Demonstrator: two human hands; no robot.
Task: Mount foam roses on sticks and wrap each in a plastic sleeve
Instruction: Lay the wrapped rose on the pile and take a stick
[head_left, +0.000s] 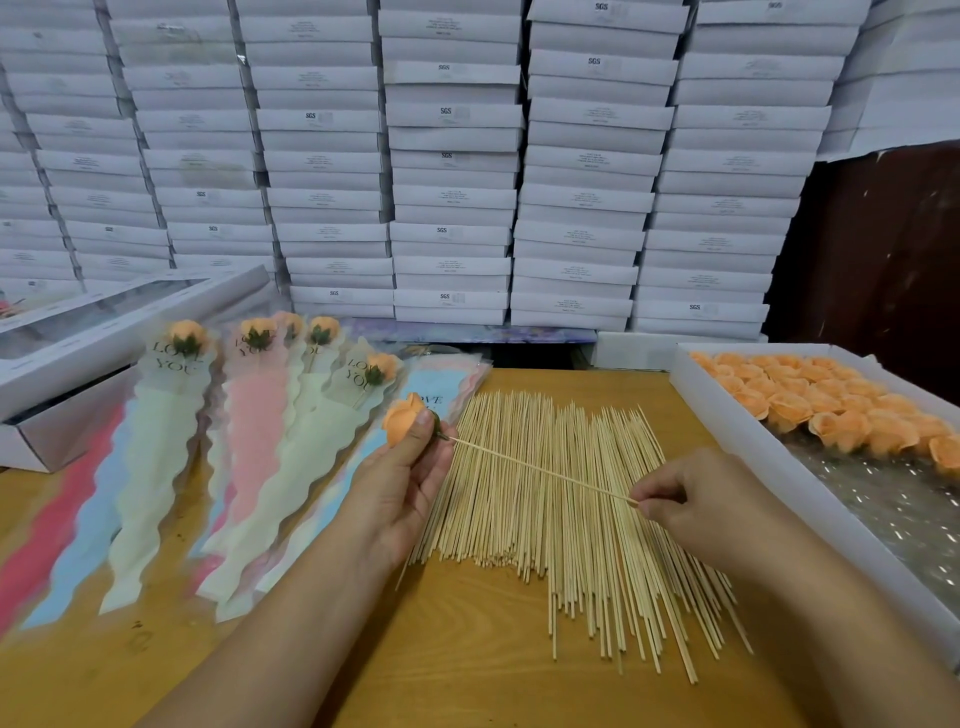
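The left hand (410, 467) grips an orange foam rose (404, 420), base turned rightward to meet the stick (540, 470); the right hand (691, 499) pinches the stick's far end between thumb and fingertip, probably to steer and push it into the base. Both are held above the loose stick pile (571, 519); finished sleeved roses (249, 415) lie to the left, and a tray (727, 415) of unmounted roses sits within reach on the right
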